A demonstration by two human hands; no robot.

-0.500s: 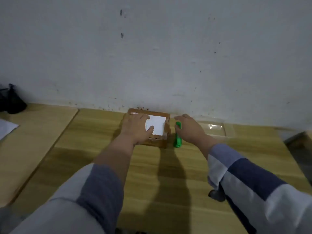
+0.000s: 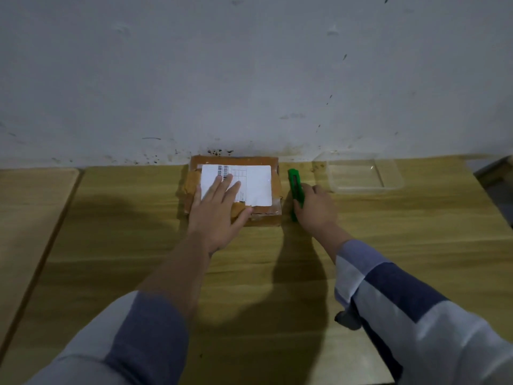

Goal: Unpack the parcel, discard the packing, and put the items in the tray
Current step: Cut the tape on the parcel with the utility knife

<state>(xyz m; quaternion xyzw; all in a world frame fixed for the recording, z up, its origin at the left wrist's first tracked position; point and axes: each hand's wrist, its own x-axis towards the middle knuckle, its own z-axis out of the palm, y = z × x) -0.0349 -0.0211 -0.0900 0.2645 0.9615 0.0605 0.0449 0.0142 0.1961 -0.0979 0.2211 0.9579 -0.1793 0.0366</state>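
A brown taped parcel [image 2: 266,211] with a white shipping label lies flat on the wooden table by the wall. My left hand [image 2: 218,211] rests flat on its near left part, fingers straight over the label. Just right of the parcel lies a green box cutter [image 2: 293,182]. My right hand [image 2: 316,211] curls its fingers round the cutter's near half. A clear plastic tray [image 2: 361,184] stands empty further right, near the wall.
The white wall runs right behind the parcel and tray. A second wooden table [image 2: 30,218] adjoins on the left across a narrow gap. The table's right edge drops off past the tray. A dark object [image 2: 347,319] shows under my right sleeve.
My left hand has slid back toward the parcel's near left, baring more of the label. My right hand has moved down the cutter and closed round it.
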